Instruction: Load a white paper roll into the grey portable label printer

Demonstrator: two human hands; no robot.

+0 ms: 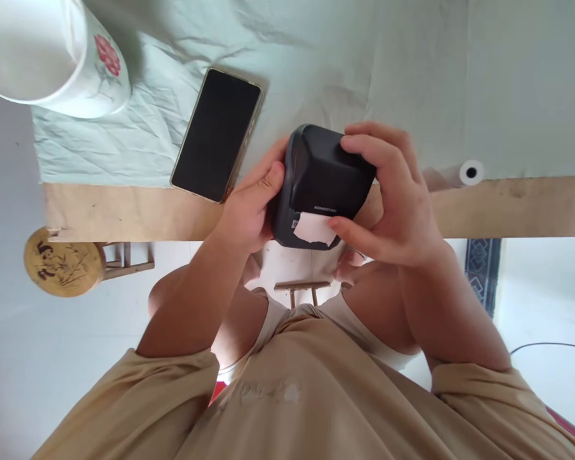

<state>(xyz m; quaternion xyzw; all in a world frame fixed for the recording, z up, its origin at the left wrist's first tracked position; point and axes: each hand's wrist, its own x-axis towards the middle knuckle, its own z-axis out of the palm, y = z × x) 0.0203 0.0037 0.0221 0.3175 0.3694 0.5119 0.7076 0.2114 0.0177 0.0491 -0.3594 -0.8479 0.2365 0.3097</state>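
Observation:
A small black label printer (335, 172) is held up in front of the table's near edge, tilted. From its slot hangs a torn-edged piece of white paper (314, 229). My left hand (249, 204) grips the printer's left side, with the thumb along that edge and the other fingers mostly hidden behind. On the opposite side, my right hand (393, 191) has its fingertips on the upper right edge of the casing. Its thumb rests at the right edge of the paper.
A phone (217, 134) with a dark screen lies left of the printer on the pale green cloth (316, 57). A white floral bin (96, 70) stands at the upper left. One white paper roll (471, 172) sits by the wooden edge (517, 207). Below left is a round stool (63, 262).

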